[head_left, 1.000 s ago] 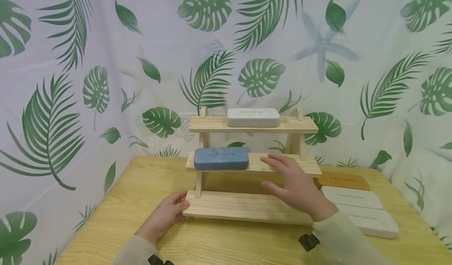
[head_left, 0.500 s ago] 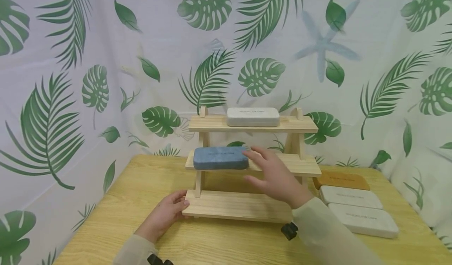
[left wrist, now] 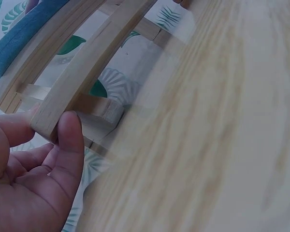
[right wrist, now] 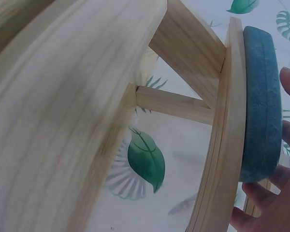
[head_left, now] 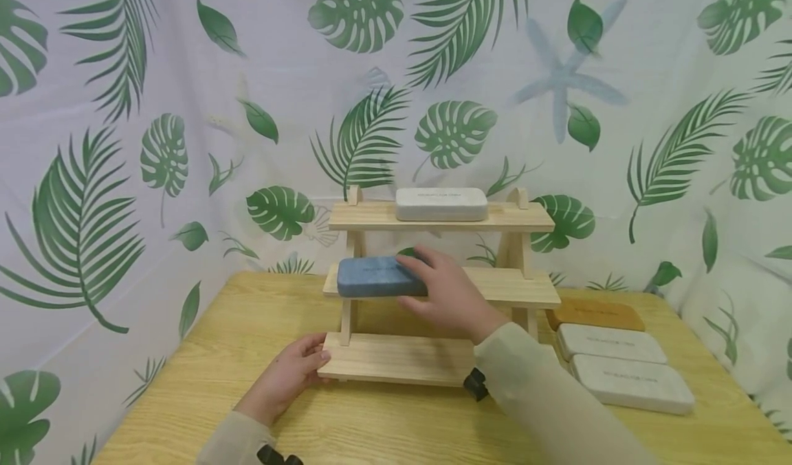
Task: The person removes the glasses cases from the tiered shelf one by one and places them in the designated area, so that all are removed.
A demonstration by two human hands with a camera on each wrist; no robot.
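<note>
Head view: three-tier stand of pale bare wood (head_left: pixel 396 358) at centre, on a yellow wood-grain bench (head_left: pixel 204 389). Blue oblong case with rounded edges (head_left: pixel 371 277) lies flat at the left part of the middle tier. Right hand (head_left: pixel 454 296), entering from lower right, is at the right end of the blue case, thumb low, fingers over the top edge, digits spread apart. Left hand (head_left: pixel 289 375), lower left of centre, holds the left end of the lowest board. White oblong case (head_left: pixel 441 204) on the top tier. At right of frame, three cases in a row on the bench: orange (head_left: pixel 597 315), white (head_left: pixel 612 344), a second white one (head_left: pixel 631 384) nearest the bottom edge. Leaf-printed white cloth (head_left: pixel 266 25) behind.

Left wrist view: thumb and finger of the left hand pinch a board end, lower left; blue case at upper left.

Right wrist view: blue case along the right side, on its board; fingers around its lower end, one digit apart from it at the right edge. Firmness of contact: cannot tell.
</note>
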